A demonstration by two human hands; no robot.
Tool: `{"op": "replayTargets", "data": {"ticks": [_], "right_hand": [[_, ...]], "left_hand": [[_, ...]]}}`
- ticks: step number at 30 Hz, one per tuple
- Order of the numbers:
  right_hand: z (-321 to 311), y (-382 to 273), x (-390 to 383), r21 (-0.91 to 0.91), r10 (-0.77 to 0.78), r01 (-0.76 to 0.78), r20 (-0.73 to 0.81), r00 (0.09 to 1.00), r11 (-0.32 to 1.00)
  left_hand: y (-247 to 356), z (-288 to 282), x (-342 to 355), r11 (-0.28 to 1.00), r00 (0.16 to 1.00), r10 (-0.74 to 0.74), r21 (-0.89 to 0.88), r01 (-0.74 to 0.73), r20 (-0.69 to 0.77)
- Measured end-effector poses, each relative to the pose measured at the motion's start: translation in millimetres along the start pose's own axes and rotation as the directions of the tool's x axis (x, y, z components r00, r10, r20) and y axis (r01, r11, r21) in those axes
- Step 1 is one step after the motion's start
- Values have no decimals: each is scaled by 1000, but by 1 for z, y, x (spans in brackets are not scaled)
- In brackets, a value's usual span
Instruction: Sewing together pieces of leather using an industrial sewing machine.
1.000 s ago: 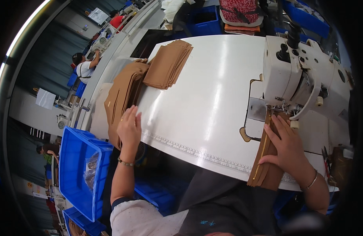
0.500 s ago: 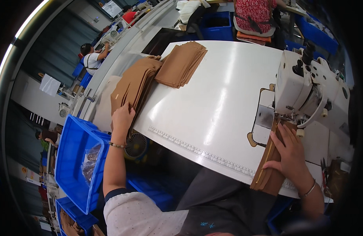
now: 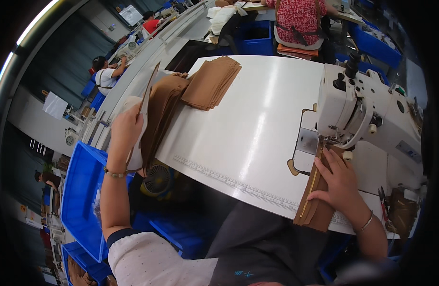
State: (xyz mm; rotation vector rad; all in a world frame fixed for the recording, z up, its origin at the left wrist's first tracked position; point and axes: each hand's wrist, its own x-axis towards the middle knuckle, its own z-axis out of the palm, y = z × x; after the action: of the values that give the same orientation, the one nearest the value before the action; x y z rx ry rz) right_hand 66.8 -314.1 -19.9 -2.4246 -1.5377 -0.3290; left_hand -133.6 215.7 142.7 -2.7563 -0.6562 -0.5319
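Bench [image 3: 253,119]: white, spreading left of the sewing machine [image 3: 341,97].
Left hand [image 3: 126,128]: gripping 1 brown panel [image 3: 149,86], raised well left of the machine.
Right hand [image 3: 337,178]: spread flat on gold-lined brown fabric [image 3: 318,213], just in front of the machine.
Brown stacks [image 3: 212,83]: 2, well left of the machine.

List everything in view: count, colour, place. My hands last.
Table: one, white, centre.
Sewing machine: one, white, table's right end.
Cloth stacks: two, brown, table's left end.
Cloth piece: one, brown, held up beside them.
Layered cloth: one bundle, brown, from machine to front edge.
Probable scissors: one, dark and red, near right corner.
Fan: one, yellow and dark, under the table.
Bins: at least four, blue, left, below, beyond.
Co-workers: at least four, red, white or dark tops, far and left.
Left hand: one, bare, gripping the cloth piece.
Right hand: one, bare, spread on the layered cloth.
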Motion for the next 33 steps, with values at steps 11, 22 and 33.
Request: {"op": "replayTargets", "data": {"ticks": [11,22,33], "right_hand": [[0,0,0,-5,14,-14,-21,1000,1000],[16,10,-1,-77,-110,99,-162,981,992],[14,9,-3,111,-29,37,-65,997,993]], "left_hand": [[252,-23,-92,347,462,794,-918,192,396],[326,57,-78,195,470,826,-624,-756,-311],[342,89,-68,421,656,746,-679,-602,-119]]}}
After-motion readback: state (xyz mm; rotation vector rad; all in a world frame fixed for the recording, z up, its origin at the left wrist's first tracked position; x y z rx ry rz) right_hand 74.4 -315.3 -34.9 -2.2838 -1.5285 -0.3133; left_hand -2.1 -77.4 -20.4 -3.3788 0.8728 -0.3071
